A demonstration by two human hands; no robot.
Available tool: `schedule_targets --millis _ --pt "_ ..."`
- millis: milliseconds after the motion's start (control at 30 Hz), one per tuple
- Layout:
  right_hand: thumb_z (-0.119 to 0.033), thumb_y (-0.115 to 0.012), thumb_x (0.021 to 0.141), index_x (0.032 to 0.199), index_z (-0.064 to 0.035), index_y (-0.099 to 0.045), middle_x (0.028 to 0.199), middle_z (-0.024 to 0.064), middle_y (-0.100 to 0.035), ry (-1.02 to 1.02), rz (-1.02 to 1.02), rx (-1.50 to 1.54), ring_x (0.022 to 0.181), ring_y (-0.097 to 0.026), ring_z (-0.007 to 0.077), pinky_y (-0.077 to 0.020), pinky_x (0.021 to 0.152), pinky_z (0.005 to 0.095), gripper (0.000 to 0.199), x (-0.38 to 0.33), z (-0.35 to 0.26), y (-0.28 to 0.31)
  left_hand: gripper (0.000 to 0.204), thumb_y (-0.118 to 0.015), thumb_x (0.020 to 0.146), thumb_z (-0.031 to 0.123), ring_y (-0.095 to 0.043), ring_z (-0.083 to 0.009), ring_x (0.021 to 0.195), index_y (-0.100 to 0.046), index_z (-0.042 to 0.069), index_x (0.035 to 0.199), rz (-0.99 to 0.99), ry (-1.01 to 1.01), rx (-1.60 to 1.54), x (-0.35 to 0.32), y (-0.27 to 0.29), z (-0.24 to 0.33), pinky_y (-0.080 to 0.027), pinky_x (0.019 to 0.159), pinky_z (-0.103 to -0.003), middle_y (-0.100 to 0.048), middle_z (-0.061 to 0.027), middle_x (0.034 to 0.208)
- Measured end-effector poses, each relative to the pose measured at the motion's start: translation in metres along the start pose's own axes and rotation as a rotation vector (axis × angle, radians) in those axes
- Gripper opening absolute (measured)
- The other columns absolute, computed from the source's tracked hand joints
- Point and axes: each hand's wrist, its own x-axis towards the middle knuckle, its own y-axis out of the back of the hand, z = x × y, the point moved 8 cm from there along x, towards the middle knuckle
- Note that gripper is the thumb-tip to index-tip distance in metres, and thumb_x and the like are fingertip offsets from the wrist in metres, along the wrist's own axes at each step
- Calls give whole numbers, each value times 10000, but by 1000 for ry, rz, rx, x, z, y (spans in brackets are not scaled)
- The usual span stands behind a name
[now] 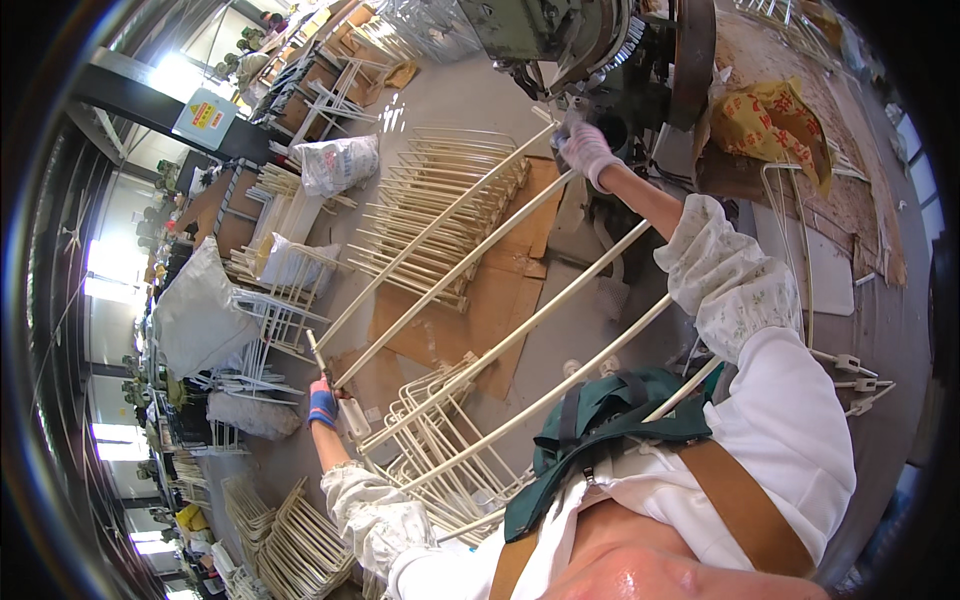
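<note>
We have both hands, gloved, on a long cream tube frame (510, 334), which slants across in front of us from one hand up to the other. Our left hand (322, 403) is closed around its near end, the fingers wrapped about the metal; our right hand (588, 152) is closed on the far end, though some of its fingers are hidden from us. Just beyond the right hand stands a dark machine (520, 30), with a large wheel (692, 60) above and to the right of that hand. Farther to its right, a yellow bag (770, 125) lies crumpled. Between our hands, past the tubes, a rack stack (430, 215) stands beside and partly over flattened cardboard (510, 285). To the right of our left hand, beneath the frame, we see a second pile (455, 480) of bent tubes, and more bent racks (310, 545) lean together below that hand. A big white sack (203, 310) sits up and to the left of it. Our green apron (610, 410) hangs below the right hand.
</note>
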Motion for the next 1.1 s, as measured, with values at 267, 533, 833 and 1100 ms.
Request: schedule_targets --millis 267,533,833,1100 --pt "-126 -391 860 822 2 -516 700 133 -563 -675 -112 1724 573 -595 237 -525 456 360 182 40 14 -117 423 -551 797 436 -599 -357 617 -466 89 1023 -179 49 -315 17 -72 14 -509 559 -481 -567 -152 647" --pt "-90 -418 841 708 -11 -512 688 141 -568 -588 99 1725 530 -600 281 -547 462 392 181 52 10 -98 436 -747 640 364 -405 -205 323 -459 37 622 115 130 -247 48 -76 78 -420 338 -342 -431 -77 495" --pt "-168 -440 865 788 -7 -516 688 124 -561 -612 388 1753 487 -594 244 -534 428 328 194 34 -14 -70 214 -740 682 185 -453 -124 399 -587 35 677 228 -322 5 121 -32 141 -328 343 -260 -527 -48 551" --pt "-88 -444 806 750 -63 -543 665 92 -569 -555 403 1662 541 -590 203 -506 443 330 116 54 26 -90 534 -666 682 487 -502 -188 467 -568 -37 718 190 -235 556 133 -35 186 -369 427 -334 -537 -91 549"
